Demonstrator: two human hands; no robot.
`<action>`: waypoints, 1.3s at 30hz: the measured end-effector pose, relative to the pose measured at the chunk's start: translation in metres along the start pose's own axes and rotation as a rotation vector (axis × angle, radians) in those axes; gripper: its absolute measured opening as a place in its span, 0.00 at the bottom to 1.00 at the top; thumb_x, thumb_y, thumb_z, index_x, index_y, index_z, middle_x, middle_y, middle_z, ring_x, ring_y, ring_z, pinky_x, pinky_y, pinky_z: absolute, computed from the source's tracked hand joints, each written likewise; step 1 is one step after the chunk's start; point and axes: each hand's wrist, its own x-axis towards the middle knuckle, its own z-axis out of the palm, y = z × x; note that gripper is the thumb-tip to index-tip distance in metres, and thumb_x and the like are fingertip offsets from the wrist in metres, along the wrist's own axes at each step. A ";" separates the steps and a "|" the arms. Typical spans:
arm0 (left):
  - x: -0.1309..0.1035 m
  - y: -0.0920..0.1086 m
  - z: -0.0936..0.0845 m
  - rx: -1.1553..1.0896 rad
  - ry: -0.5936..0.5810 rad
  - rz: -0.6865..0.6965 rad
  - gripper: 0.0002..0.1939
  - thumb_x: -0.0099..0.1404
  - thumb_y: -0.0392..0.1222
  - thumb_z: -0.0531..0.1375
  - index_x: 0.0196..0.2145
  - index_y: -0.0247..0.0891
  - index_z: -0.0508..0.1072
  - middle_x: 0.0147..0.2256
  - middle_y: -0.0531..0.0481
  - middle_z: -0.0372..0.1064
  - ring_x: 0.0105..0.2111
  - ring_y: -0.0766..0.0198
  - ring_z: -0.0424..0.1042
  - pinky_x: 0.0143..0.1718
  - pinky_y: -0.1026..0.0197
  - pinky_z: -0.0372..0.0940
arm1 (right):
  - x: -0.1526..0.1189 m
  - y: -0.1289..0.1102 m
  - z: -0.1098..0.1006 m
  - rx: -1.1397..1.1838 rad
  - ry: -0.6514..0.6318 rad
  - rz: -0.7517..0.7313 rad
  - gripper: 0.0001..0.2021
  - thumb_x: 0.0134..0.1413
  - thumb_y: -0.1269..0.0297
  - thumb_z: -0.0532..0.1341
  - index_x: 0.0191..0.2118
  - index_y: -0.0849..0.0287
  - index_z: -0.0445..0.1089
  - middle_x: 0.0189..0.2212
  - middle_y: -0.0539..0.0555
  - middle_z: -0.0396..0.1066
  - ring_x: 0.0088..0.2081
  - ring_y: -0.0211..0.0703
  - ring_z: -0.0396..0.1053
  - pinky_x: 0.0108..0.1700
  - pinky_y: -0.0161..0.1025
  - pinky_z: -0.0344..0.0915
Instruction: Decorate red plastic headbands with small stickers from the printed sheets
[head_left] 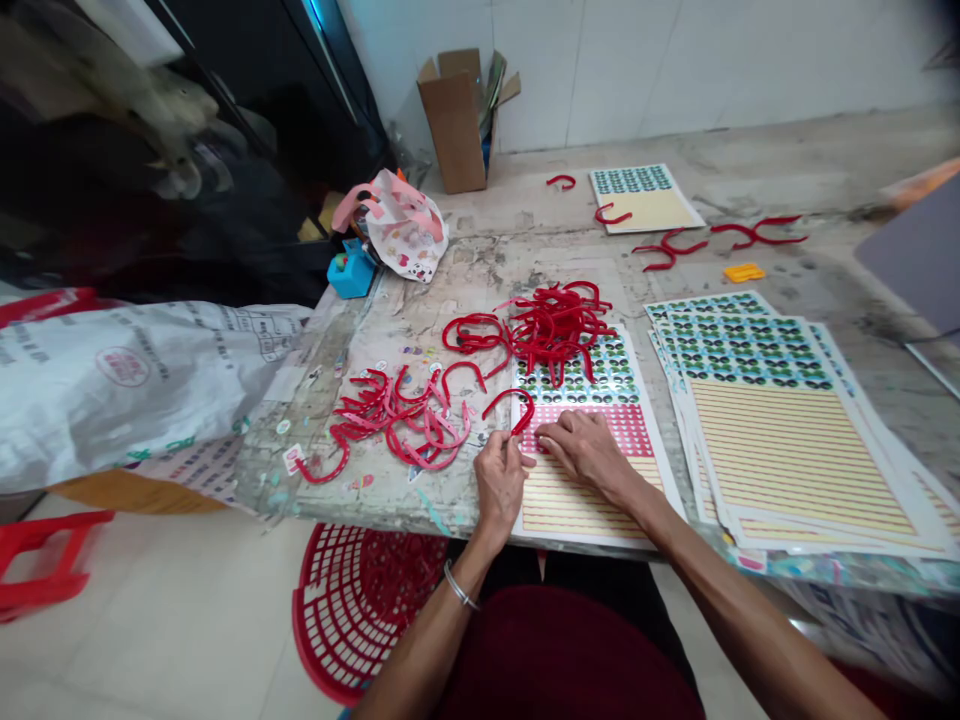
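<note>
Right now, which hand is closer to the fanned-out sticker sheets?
Right. The right hand is left of the fanned-out sticker sheets; the left hand is farther left.

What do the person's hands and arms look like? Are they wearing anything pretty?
The left hand and right hand have no gloves on, and the forearms have no sleeves over them. A thin, silvery bracelet goes round the left wrist; none shows on the right. The top is dark red.
</note>
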 end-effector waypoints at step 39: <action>-0.002 -0.007 -0.001 0.070 -0.024 0.065 0.07 0.64 0.43 0.52 0.33 0.39 0.67 0.21 0.54 0.68 0.23 0.64 0.71 0.29 0.64 0.66 | -0.020 0.077 -0.101 0.694 0.881 0.291 0.19 0.58 0.55 0.50 0.22 0.56 0.67 0.24 0.55 0.67 0.29 0.42 0.65 0.29 0.44 0.54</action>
